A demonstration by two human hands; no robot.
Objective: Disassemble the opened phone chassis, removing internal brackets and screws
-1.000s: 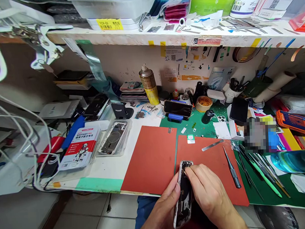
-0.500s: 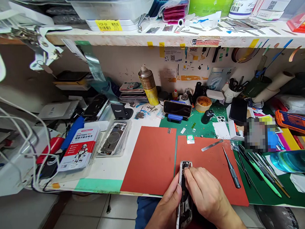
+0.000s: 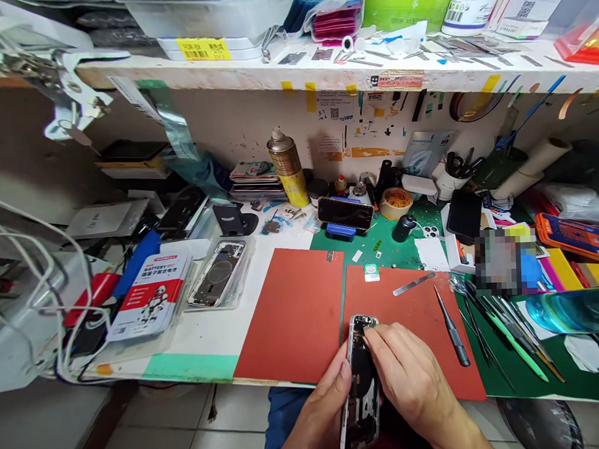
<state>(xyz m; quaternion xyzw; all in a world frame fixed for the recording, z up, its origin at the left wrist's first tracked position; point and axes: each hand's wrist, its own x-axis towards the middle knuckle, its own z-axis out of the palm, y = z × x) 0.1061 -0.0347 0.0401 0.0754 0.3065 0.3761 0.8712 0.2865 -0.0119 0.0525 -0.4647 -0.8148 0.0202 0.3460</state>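
Bench edge (image 3: 191,371) close — left fingers (image 3: 338,379) grip opened phone (image 3: 361,387), right fingers (image 3: 385,349) narrow at top

Your L hand (image 3: 328,397) is curled, thumb (image 3: 342,375) fwd; your R hand (image 3: 407,366) arches opp. it, fingers (image 3: 382,346) bunched, R forearm (image 3: 458,423) bare.

A phone-repair workshop: opened phone (image 3: 360,387) at bottom centre, 2 red mats (image 3: 293,316) above it, slim hand tools (image 3: 518,346) lower right, battery box (image 3: 152,294) lower left.

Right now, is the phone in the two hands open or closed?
Open: the phone shows its inner parts uncovered, facing the camera.
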